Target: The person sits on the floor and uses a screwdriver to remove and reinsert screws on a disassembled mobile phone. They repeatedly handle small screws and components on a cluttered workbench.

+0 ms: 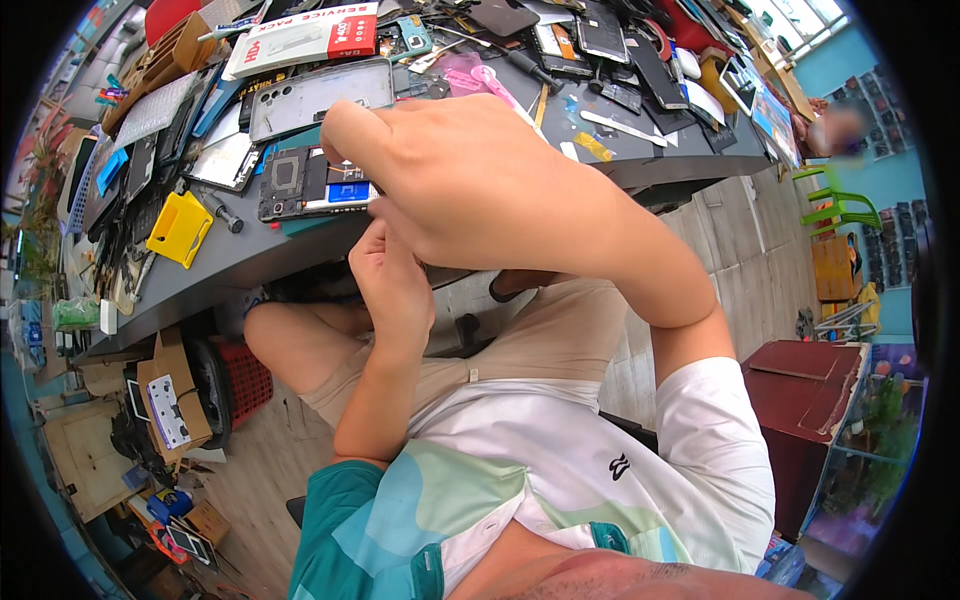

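Note:
An opened smartphone [290,190] lies at the near edge of the grey table, its dark inner frame and a blue-and-silver part exposed. Over its right end arches my right hand [430,165], back turned up and fingers curled down, so the fingertips and anything in them are hidden. Just below, at the table's edge, my left hand [388,275] is closed with its fingertips tucked under the right hand. What it pinches, if anything, does not show. A silver phone back cover [320,100] lies right behind the opened phone.
A red-and-white box [305,42] lies behind the cover. Phone parts crowd the table [690,160]. To the left sit a yellow holder [180,228] and a dark screwdriver [222,212]. A pink tool [490,85] and white spudger [622,128] lie right. Below left stands a red basket [245,380].

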A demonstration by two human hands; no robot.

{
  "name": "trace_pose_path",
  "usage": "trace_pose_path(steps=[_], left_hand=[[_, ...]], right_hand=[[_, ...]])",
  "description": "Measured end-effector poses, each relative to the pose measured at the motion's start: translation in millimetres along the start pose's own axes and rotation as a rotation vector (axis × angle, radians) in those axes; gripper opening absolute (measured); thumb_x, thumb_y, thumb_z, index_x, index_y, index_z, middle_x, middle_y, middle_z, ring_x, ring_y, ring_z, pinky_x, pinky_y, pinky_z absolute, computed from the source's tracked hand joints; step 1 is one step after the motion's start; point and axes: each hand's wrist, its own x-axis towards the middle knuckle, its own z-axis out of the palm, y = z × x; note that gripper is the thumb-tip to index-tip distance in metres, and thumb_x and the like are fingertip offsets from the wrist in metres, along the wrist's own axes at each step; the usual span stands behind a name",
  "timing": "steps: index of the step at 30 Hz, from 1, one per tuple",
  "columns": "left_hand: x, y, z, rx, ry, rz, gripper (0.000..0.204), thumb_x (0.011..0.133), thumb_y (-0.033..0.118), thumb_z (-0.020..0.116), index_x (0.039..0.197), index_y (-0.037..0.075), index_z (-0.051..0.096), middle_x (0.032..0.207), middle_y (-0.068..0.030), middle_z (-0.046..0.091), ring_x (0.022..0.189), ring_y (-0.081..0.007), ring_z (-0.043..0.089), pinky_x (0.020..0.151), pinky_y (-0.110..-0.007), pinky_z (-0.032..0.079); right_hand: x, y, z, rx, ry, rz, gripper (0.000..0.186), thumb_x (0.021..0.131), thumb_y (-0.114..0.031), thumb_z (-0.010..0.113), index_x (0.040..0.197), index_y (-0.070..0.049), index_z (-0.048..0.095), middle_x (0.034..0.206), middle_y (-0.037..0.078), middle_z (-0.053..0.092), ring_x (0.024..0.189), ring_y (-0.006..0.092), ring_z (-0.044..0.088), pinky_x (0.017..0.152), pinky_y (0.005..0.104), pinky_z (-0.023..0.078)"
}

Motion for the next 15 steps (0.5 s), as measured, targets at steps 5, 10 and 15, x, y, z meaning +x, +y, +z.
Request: trace_pose_path(steps=[5, 10, 15], left_hand=[[-2, 6, 9, 0.003, 0.046, -0.005, 0.031, 0.109, 0.029, 0.072, 0.112, -0.002, 0.068, 0.104, -0.0034, 0.074, 0.086, -0.0092, 0.068, 0.076, -0.026, 0.054], [-1, -4, -2, -0.017, 0.02, 0.015, 0.034, 0.108, 0.028, 0.073, 0.121, -0.003, 0.066, 0.116, -0.0061, 0.074, 0.1, -0.0133, 0.071, 0.087, -0.031, 0.058], [0, -5, -5, -0.054, -0.06, 0.063, 0.035, 0.108, 0.027, 0.073, 0.123, -0.004, 0.065, 0.122, -0.0075, 0.074, 0.106, -0.0149, 0.072, 0.092, -0.032, 0.058]], right_hand=[[12, -14, -13, -0.054, -0.285, 0.21, 0.042, 0.087, -0.021, 0.085, 0.102, -0.004, 0.049, 0.075, 0.01, 0.069, 0.066, 0.0344, 0.072, 0.054, 0.0437, 0.051], [2, -5, 0, -0.027, -0.054, 0.057, 0.043, 0.086, -0.023, 0.085, 0.102, -0.004, 0.049, 0.072, 0.01, 0.069, 0.062, 0.0352, 0.071, 0.05, 0.0443, 0.049], [6, -10, -5, -0.025, -0.114, 0.124, 0.043, 0.087, -0.021, 0.085, 0.102, -0.004, 0.049, 0.073, 0.01, 0.069, 0.063, 0.0359, 0.071, 0.051, 0.0451, 0.049]])
